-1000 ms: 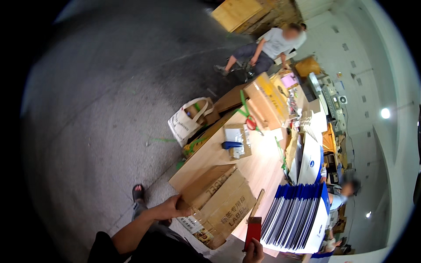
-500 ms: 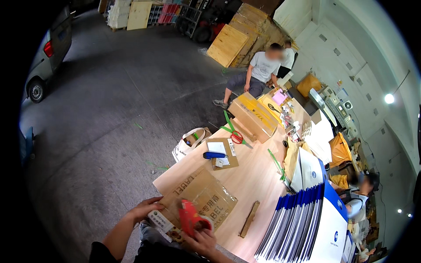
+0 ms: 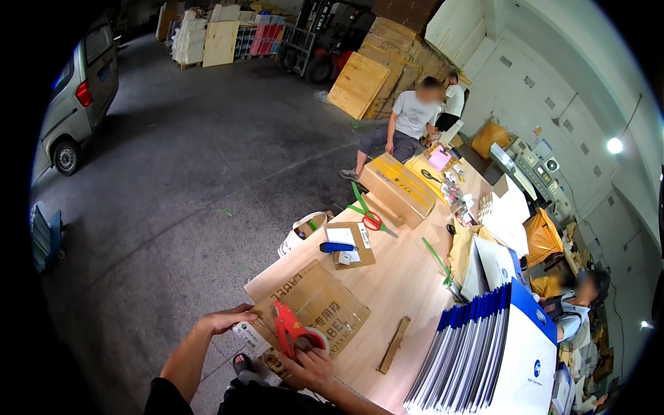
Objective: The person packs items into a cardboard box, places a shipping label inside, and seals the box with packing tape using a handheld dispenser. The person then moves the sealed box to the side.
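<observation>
A flattened-looking brown cardboard box [image 3: 339,304] with dark print lies at the table's near left corner. My left hand [image 3: 230,319] grips its near left edge, the fingers bent over it. A white printed label [image 3: 250,337] shows just beneath that hand. My right hand [image 3: 312,370] is closed round the handle of a red tape dispenser [image 3: 285,325], which carries a roll of tape. The dispenser is over the near part of the box; whether it touches the cardboard I cannot tell.
On the wooden table [image 3: 377,297] are a cardboard strip [image 3: 393,344], a clipboard [image 3: 365,254] with a blue stapler-like tool [image 3: 337,247], scissors [image 3: 373,221] and a taped carton [image 3: 398,188]. Stacked white-blue folders [image 3: 470,346] stand at right. A person [image 3: 413,114] sits at the far end.
The view has tipped upward a little, showing more of the van and floor. The tape dispenser, blurred before, is now sharp and slightly further left over the box. Both hands keep their hold.
</observation>
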Motion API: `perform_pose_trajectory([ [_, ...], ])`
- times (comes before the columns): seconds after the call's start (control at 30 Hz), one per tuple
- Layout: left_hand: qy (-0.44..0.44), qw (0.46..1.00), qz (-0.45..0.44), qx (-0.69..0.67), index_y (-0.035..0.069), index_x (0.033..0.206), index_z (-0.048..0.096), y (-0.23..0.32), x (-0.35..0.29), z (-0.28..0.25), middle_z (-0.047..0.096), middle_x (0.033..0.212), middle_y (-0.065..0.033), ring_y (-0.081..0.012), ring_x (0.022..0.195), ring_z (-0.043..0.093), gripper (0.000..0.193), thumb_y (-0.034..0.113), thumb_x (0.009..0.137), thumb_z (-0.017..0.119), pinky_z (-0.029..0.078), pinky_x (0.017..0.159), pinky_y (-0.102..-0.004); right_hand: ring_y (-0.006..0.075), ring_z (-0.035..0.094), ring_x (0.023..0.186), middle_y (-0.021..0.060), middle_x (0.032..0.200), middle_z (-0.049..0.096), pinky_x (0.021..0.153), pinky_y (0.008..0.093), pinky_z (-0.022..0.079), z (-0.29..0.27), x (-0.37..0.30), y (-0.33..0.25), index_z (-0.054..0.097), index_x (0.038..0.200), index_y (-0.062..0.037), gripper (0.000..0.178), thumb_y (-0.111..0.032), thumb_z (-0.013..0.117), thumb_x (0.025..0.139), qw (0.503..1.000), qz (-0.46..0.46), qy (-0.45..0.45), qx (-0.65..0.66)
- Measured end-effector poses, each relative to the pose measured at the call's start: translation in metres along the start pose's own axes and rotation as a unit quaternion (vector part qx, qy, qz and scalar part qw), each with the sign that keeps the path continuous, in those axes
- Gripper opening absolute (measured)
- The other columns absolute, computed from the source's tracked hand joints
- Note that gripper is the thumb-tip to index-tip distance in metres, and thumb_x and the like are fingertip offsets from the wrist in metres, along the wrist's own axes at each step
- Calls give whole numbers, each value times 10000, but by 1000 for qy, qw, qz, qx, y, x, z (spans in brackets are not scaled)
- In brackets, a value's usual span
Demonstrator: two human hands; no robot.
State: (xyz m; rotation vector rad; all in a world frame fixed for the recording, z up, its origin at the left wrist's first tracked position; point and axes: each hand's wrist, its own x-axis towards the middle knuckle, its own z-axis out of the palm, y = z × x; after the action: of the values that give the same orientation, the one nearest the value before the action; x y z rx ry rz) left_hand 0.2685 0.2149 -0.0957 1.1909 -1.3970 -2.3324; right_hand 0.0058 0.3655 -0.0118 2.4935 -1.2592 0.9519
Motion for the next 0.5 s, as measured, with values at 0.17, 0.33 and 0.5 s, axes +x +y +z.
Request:
perform_pose_trajectory([
  [0.17,-49,999,-16,-18,-7,1585,81,12,-3,2,234,1620,-181,-266,1505,182,1159,591,824,718,176,1207,-396,178,620,785,23,914,626,762,327,456,-3,-7,1,701,1197,-212,469,-254,659,732,999,10,-50,-4],
  [0.33,-101,993,12,-57,-6,1586,85,13,2,-2,242,1618,-165,-249,1498,195,1154,529,814,755,167,1212,-386,176,622,796,22,931,634,767,323,457,0,-6,-3,702,1183,-220,470,-247,676,714,997,26,-68,-11],
  [0.5,-96,992,54,-57,-20,1578,118,-7,15,-10,298,1592,-157,-248,1463,275,1105,491,824,744,202,1203,-375,181,621,772,20,913,631,760,327,463,0,4,-8,703,1139,-210,482,-228,714,657,999,37,-19,-12],
])
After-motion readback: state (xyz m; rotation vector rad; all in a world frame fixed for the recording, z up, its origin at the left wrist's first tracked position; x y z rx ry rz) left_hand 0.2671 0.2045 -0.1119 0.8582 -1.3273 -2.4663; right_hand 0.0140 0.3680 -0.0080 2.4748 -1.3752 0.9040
